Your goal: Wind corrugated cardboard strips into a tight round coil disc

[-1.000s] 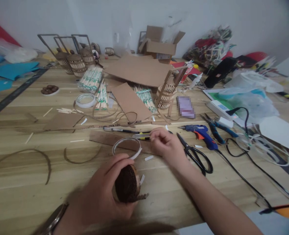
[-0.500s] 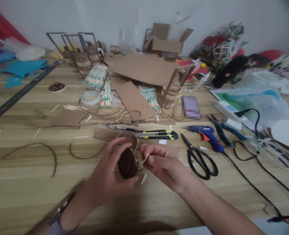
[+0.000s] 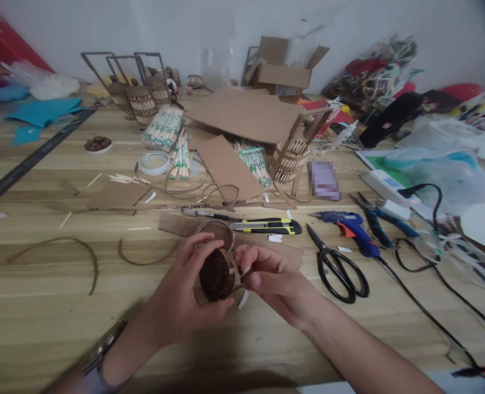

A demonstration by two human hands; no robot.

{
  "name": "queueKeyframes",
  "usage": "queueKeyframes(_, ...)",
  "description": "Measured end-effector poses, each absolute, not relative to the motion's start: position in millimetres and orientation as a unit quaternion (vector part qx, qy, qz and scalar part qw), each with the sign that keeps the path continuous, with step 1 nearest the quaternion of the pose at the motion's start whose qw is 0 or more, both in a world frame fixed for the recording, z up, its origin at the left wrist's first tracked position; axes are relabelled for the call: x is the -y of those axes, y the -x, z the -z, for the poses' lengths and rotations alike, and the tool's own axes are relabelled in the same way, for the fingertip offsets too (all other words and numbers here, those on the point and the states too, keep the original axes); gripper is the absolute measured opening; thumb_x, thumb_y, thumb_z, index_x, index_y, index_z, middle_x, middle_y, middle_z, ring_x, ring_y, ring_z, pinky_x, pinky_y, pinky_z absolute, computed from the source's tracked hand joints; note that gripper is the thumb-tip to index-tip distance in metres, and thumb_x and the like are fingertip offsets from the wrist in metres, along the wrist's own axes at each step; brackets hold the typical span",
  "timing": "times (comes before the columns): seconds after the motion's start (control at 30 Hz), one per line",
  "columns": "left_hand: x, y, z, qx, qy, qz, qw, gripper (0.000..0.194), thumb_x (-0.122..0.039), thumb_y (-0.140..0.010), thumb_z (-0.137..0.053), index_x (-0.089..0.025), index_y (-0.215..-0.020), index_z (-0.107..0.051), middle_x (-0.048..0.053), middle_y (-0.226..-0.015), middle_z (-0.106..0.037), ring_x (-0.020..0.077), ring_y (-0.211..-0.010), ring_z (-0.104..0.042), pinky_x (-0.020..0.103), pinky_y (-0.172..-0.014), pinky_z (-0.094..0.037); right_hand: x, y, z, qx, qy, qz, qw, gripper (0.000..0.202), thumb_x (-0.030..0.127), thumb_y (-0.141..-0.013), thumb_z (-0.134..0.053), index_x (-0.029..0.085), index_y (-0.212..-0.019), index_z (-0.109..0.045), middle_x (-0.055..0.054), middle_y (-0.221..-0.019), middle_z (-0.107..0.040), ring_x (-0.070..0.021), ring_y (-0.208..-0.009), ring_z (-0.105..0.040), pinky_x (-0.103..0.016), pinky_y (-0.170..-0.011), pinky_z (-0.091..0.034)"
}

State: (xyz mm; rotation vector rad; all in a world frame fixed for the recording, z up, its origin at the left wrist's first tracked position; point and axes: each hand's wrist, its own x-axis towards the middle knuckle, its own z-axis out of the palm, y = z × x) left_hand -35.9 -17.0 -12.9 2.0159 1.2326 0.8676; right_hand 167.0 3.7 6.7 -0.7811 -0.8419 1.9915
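My left hand [image 3: 180, 287] curls round a small, round, dark brown piece [image 3: 214, 276], perhaps of rolled corrugated cardboard, with thumb and fingers on opposite edges. Its face is tilted toward me, and light wood shows along its right side. Beside that side, my right hand [image 3: 277, 282] pinches a small white strip [image 3: 246, 271] between thumb and fingers. Whether the strip touches the piece I cannot tell. Just below lies another white strip [image 3: 243, 300] on the table. A pale ring [image 3: 215, 222] rests behind my left fingertips.
Behind my hands lie a utility knife [image 3: 267, 226] and a pen [image 3: 205, 214]. Black scissors [image 3: 336, 268], a blue glue gun [image 3: 351, 224] with its cord, and pliers [image 3: 384, 221] are at right. Farther back stand a slatted wooden bucket [image 3: 289, 160] and a tape roll [image 3: 154, 163].
My right hand has brought the white strip closer to the side of the round piece. My left hand keeps its hold. The whole view has shifted slightly.
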Motion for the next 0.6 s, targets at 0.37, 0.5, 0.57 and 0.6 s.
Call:
queueKeyframes(0.37, 16.3, 37.4, 14.1, -0.463, -0.756, -0.346, 0.306, 0.07, -0.025, -0.077, -0.074, -0.03, -0.139, -0.042, 0.011, -0.142, -0.04, 0.0325, -0.13, -0.048, 0.048, -0.103, -0.051, -0.2, -164.5, -1.8, 0.355, 0.283, -0.784, 0.423, 0.018, 0.026, -0.068, -0.091, 0.023, -0.075, -0.074, 0.002, -0.076, -0.066, -0.011, -0.073, -0.057, -0.022, -0.065, -0.044)
queueKeyframes(0.5, 18.1, 37.6, 15.1, -0.457, -0.766, -0.335, 0.303, 0.072, -0.026, -0.077, -0.074, -0.031, -0.14, -0.04, 0.011, -0.144, -0.039, 0.0333, -0.133, -0.046, 0.049, -0.104, -0.05, 0.5, -164.2, -1.8, 0.351, 0.303, -0.775, 0.43, 0.02, 0.028, -0.067, -0.091, 0.022, -0.073, -0.074, 0.002, -0.073, -0.066, -0.0105, -0.069, -0.055, -0.022, -0.062, -0.042)
queueKeyframes(0.57, 19.4, 37.0, 14.9, -0.455, -0.77, -0.33, 0.303, 0.073, -0.025, -0.077, -0.074, -0.031, -0.14, -0.039, 0.012, -0.145, -0.038, 0.0338, -0.133, -0.046, 0.05, -0.103, -0.051, 0.8, -163.5, -0.9, 0.349, 0.312, -0.772, 0.431, 0.02, 0.028, -0.066, -0.091, 0.022, -0.073, -0.073, 0.002, -0.072, -0.065, -0.0102, -0.068, -0.054, -0.021, -0.062, -0.041)
queueKeyframes(0.6, 19.9, 36.5, 14.3, -0.455, -0.771, -0.328, 0.303, 0.073, -0.025, -0.077, -0.075, -0.031, -0.14, -0.039, 0.012, -0.144, -0.038, 0.0341, -0.133, -0.047, 0.05, -0.103, -0.051, 0.9, -163.0, -0.1, 0.349, 0.316, -0.77, 0.432, 0.021, 0.029, -0.066, -0.091, 0.022, -0.073, -0.073, 0.002, -0.072, -0.065, -0.0101, -0.068, -0.054, -0.021, -0.062, -0.041)
